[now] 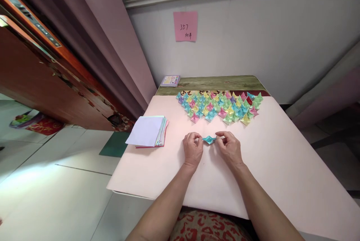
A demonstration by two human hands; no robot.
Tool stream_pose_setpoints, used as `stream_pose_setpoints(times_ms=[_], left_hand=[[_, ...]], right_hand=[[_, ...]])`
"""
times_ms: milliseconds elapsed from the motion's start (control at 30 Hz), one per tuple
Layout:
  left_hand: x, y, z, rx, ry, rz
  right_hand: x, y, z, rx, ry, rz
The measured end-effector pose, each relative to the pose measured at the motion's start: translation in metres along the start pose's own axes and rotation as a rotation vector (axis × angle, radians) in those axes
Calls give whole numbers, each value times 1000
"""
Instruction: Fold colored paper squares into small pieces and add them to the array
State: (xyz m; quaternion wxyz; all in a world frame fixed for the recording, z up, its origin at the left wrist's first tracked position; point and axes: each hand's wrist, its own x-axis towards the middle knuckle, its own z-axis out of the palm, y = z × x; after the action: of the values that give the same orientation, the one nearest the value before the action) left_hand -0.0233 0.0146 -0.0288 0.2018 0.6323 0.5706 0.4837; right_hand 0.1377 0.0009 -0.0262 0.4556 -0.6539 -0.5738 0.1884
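Observation:
A small folded piece of turquoise paper [209, 139] lies low over the pale pink table cover [281, 166]. My left hand [192, 148] pinches its left end and my right hand [229, 147] pinches its right end, fingers curled closed on both. Beyond the hands lies a spread of several finished folded paper shapes [221, 107] in pink, green, blue and yellow, laid out in a rough downward-pointing triangle.
A stack of square coloured paper sheets [149, 131] sits at the table's left edge. A small packet of paper [170, 80] rests on the wood strip by the wall. A pink note [185, 26] hangs on the wall. Tiled floor lies to the left.

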Motion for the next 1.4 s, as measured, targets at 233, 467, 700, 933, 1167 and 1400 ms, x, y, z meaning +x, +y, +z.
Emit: stream_pose_setpoints(times_ms=[233, 467, 700, 933, 1167, 1400], left_hand=[[2, -3, -4, -133, 25, -57], [4, -7, -6, -169, 8, -57], [5, -7, -7, -210, -1, -54], [7, -5, -8, -177, -13, -25], [8, -2, -9, -105, -31, -5], [8, -1, -9, -90, -37, 5]], right_hand=[[-1, -6, -10, -6, -142, -137], [-5, -2, -13, -277, -160, -305], [16, -1, -12, -311, 62, -191], [56, 15, 5, -346, 163, -15], [67, 22, 22, -403, 139, -11], [69, 17, 19, -416, 126, -33]])
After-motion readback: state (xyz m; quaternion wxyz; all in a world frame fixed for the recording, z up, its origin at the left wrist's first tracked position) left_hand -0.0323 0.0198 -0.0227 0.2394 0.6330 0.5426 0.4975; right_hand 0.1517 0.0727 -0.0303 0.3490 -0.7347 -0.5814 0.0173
